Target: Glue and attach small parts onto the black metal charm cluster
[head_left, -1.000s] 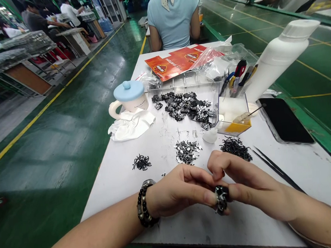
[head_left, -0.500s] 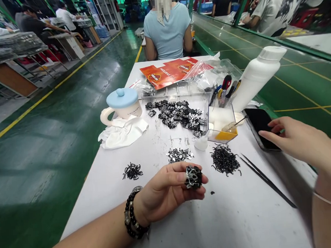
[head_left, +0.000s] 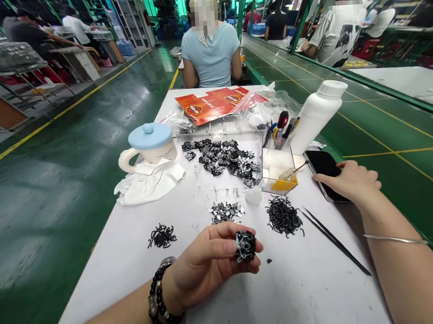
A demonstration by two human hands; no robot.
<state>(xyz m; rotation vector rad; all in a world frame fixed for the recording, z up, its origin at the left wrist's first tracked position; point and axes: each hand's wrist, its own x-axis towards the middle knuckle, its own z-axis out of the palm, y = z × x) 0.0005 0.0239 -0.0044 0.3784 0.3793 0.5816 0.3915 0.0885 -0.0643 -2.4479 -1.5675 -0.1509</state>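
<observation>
My left hand (head_left: 211, 262) is closed on a small black and silver metal part (head_left: 245, 246), pinched between thumb and fingertips above the white table. My right hand (head_left: 353, 180) spans a dark smartphone (head_left: 321, 168) lying on the table's right side. Its thumb is at the phone's left edge and its fingers are at the right edge; the hand covers part of the screen. Black tweezers (head_left: 337, 241) lie left of the right forearm. Near the left hand are a heap of small silver pieces (head_left: 226, 212) and a heap of short black curved pieces (head_left: 284, 216).
A smaller black heap (head_left: 162, 235) lies left. Behind are black-silver parts (head_left: 223, 156), a lidded mug (head_left: 151, 142), white cloth (head_left: 150, 183), a clear tool holder (head_left: 278, 170), a white bottle (head_left: 318, 114) and red printed sheets (head_left: 213, 106). A person (head_left: 212, 54) sits ahead.
My right hand has come down onto the phone, its thumb and fingers now at the edges. The left hand still holds the small part. The camera view has shifted slightly.
</observation>
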